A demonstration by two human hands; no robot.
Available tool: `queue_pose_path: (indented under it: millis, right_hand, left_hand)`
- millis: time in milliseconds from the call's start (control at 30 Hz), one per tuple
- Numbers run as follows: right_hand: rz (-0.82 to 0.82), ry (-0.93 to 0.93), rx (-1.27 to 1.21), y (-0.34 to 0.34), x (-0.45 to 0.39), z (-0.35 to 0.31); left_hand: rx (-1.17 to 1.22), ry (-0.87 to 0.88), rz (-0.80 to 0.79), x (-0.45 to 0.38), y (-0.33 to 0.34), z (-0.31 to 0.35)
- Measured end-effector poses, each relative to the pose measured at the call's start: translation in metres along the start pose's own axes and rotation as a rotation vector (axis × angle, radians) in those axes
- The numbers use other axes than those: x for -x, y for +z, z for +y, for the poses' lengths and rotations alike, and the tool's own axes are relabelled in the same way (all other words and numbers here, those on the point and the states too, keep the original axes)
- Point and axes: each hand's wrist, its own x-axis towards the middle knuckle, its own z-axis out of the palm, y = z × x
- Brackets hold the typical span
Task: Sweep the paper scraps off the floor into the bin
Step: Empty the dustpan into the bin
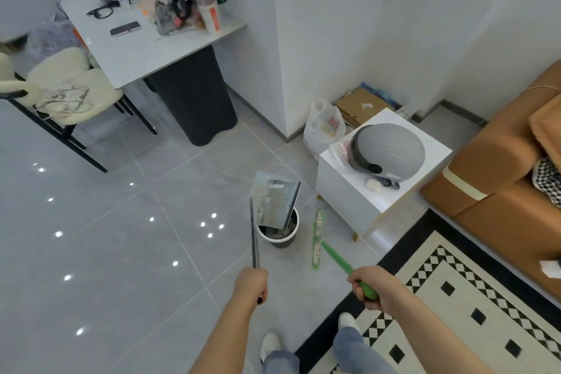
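Observation:
My left hand (252, 284) grips the long metal handle of a grey dustpan (274, 202). The pan is tilted steeply, its lower edge inside the small round bin (291, 238) on the floor tiles. Pale scraps show inside the bin under the pan. My right hand (372, 287) grips the green handle of a broom (318, 240), whose green head rests on the floor just right of the bin. No loose scraps show on the grey floor near the bin.
A white side table (349, 191) with a grey helmet (387, 150) stands right of the bin. A checkered rug (473, 307) and brown sofa (498, 167) lie further right. A white plastic bag (323, 127), a cardboard box (361, 105), a cluttered table (127, 51) and a chair (63, 91) stand behind.

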Motion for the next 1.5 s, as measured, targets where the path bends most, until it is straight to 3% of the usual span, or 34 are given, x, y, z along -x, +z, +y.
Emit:
queue_pose_path:
  millis: [267, 367, 500, 733, 1200, 1333, 1500]
  right_hand:
    - [-0.026, 0.009, 0.000, -0.004, -0.011, -0.008]
    - [-0.040, 0.001, 0.001, -0.004, -0.012, -0.010]
    - [-0.054, -0.010, 0.011, -0.005, -0.011, -0.010]
    - [-0.066, -0.011, 0.011, -0.004, -0.010, -0.011]
    - [-0.066, -0.006, 0.016, -0.004, -0.010, -0.015]
    - [-0.064, -0.012, 0.024, -0.007, -0.009, -0.015]
    - [-0.062, -0.013, 0.030, -0.010, -0.009, -0.013]
  left_hand:
    - [-0.371, -0.007, 0.017, -0.002, 0.018, -0.015]
    - [-0.345, -0.014, -0.029, -0.006, 0.018, -0.027]
    - [-0.123, 0.021, 0.131, -0.004, 0.009, -0.035]
    - [-0.293, 0.117, 0.268, -0.002, -0.005, -0.034]
    - [-0.200, 0.127, 0.173, -0.008, -0.003, -0.043]
    - [-0.112, 0.103, 0.183, -0.012, -0.007, -0.044]
    - [-0.193, 0.132, 0.237, -0.010, 0.006, -0.057]
